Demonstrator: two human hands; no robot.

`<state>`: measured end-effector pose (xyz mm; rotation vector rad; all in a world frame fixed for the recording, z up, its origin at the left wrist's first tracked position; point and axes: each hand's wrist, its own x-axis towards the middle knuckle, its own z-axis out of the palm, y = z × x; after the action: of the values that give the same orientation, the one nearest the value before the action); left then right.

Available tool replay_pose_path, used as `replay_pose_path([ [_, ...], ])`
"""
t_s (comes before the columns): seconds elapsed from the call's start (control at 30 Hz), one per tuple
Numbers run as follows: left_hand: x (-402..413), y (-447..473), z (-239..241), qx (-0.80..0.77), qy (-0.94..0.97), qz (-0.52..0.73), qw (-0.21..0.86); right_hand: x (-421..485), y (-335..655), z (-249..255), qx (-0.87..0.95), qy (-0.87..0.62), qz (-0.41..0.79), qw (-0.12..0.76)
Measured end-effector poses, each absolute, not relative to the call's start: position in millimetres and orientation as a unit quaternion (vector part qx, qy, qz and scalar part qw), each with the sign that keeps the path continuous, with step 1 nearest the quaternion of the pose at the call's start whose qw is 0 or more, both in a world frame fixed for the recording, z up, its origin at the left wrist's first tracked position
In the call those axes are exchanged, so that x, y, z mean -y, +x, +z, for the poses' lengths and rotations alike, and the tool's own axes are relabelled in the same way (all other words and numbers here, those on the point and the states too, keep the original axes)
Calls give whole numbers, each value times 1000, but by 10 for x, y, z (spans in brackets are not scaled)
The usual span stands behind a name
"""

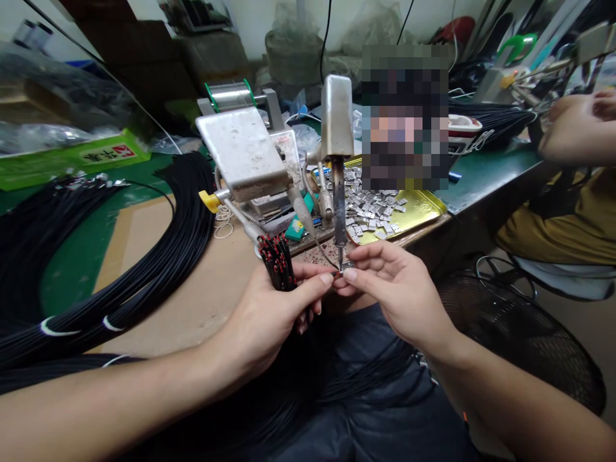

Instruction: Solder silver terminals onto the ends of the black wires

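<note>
My left hand (283, 298) is closed round a bundle of black cables (278, 262) with red-tipped wire ends. Between its thumb and finger, one cable's stripped end reaches to the right. My right hand (397, 279) pinches a small metal USB connector (347, 264) against that wire end. Right above the joint, the tip of an upright soldering iron (339, 212) comes down, apparently touching it. A thin solder feed tube (305, 215) slants in from the left to the same spot. The fingers partly hide the connector.
A yellow tray (436, 204) with many loose metal connectors stands behind the iron. Left of it are the metal soldering machine (243, 151) and a solder spool (230, 96). Coiled black cables (158, 266) fill the left. A fan (524, 333) and another person's arm (572, 128) are at right.
</note>
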<state>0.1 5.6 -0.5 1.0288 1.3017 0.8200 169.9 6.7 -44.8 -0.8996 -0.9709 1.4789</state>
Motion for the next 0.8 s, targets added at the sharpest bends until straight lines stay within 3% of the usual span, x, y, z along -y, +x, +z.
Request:
replay_pose_path([
  [0.8,-62,-6,5,-550,450,360,604,-51,1689,-463,420,-377,606,561],
])
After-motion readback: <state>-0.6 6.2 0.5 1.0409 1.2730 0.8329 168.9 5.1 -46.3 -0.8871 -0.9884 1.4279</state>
